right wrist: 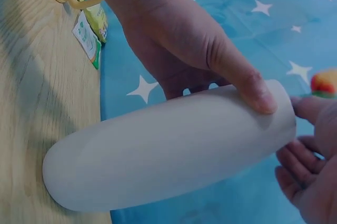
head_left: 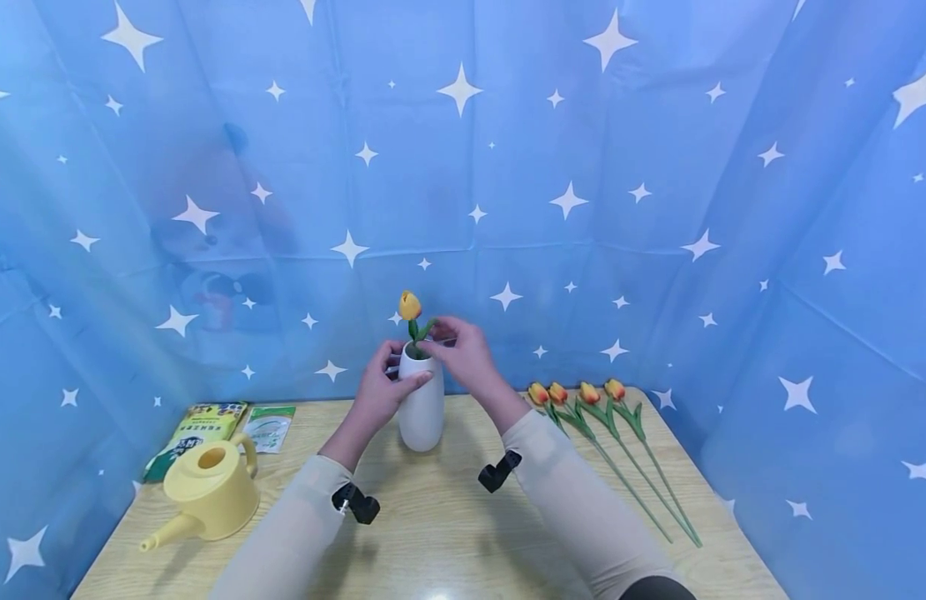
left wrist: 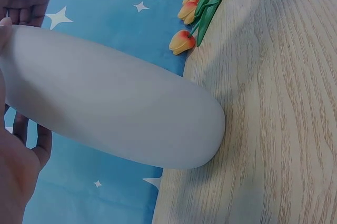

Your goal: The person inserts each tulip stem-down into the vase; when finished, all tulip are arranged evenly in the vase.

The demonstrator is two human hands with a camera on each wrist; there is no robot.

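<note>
A white vase (head_left: pixel 421 410) stands upright on the table, its tall smooth side filling much of both wrist views. My left hand (head_left: pixel 382 385) grips it near the top, thumb across the front (right wrist: pixel 258 95) and fingers round the left side. One yellow-orange tulip (head_left: pixel 410 306) rises from the vase's mouth, its lower stem hidden inside. Just above the rim, my right hand (head_left: pixel 463 354) pinches the tulip by its green leaf and stem, thumb and fingers close to the opening. In the right wrist view the bloom is partly cut off at the right edge.
Several tulips (head_left: pixel 588 393) lie in a row on the right of the table, stems toward the front. At left sit a yellow watering can (head_left: pixel 215 500), a green-yellow packet (head_left: pixel 196 433) and a smaller white-green packet (head_left: pixel 271 427). A blue star-patterned curtain (head_left: pixel 402 192) hangs behind.
</note>
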